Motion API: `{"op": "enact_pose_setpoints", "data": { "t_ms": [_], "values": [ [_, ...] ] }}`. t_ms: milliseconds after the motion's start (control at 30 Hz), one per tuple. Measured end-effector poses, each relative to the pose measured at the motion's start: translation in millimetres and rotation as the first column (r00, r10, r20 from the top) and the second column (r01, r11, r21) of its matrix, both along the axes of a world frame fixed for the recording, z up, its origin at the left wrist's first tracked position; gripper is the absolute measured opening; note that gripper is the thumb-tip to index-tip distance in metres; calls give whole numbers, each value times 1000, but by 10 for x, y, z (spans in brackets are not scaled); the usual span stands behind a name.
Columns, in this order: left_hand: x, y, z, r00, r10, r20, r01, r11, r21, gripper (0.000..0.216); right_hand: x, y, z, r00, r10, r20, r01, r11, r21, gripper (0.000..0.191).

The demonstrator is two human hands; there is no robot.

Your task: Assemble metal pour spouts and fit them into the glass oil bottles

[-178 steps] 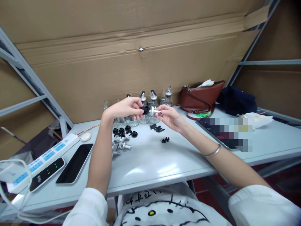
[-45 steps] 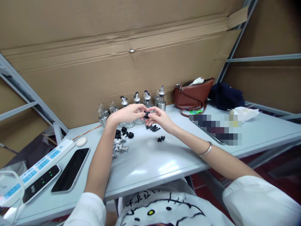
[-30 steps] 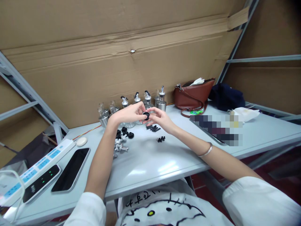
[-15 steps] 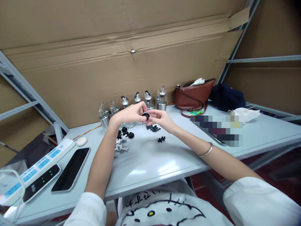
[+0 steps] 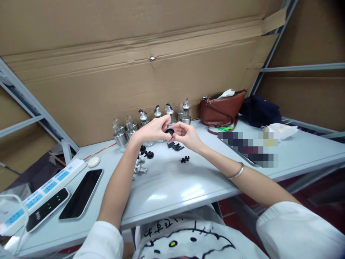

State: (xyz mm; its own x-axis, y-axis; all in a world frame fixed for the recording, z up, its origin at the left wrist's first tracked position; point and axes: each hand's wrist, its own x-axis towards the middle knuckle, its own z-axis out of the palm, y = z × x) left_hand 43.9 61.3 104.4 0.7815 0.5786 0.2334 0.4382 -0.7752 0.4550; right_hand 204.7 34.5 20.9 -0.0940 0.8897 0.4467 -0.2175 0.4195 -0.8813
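Note:
Between my two hands, above the table, is a small round black part [image 5: 169, 132] that looks like a stopper. My left hand [image 5: 155, 128] pinches it from the left, and the fingers of my right hand [image 5: 185, 135] close on it from the right. Below them lie several black stoppers [image 5: 150, 154], white pourer pieces [image 5: 141, 169], black flap-like strips [image 5: 177, 146] and tiny black caps [image 5: 185, 159]. Behind my hands stand glass-and-steel bottles [image 5: 120, 137], some topped with pourer spouts [image 5: 157, 112].
On the left are a power strip [image 5: 50, 187], a black device with green lights [image 5: 48, 208], a phone [image 5: 82, 194] and a white disc [image 5: 94, 162]. A brown handbag [image 5: 221, 109], dark cloth [image 5: 260, 110], white plastic [image 5: 281, 131] and a blurred-out flat item [image 5: 246, 148] occupy the right. Cardboard [image 5: 134, 79] rises behind.
Both hands have shifted slightly to the right with the black stopper. The stopper has turned a little between the fingers, and my right fingers have curled closer over it.

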Motion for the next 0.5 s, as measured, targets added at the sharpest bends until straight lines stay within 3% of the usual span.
{"op": "enact_pose_setpoints", "data": {
  "t_ms": [167,267,500],
  "values": [
    [43,-31,-5,1000,0,16,-1,1000,20,36,4,-5,7,997,-71,27,71,997,10,35],
    [31,-48,11,1000,22,15,-22,1000,20,35,5,0,6,998,-50,34,49,999,22,34],
    [-85,71,11,999,6,41,0,991,-133,30,7,74,-48,1000,-5,-7,6,997,75,34]
  ]
}}
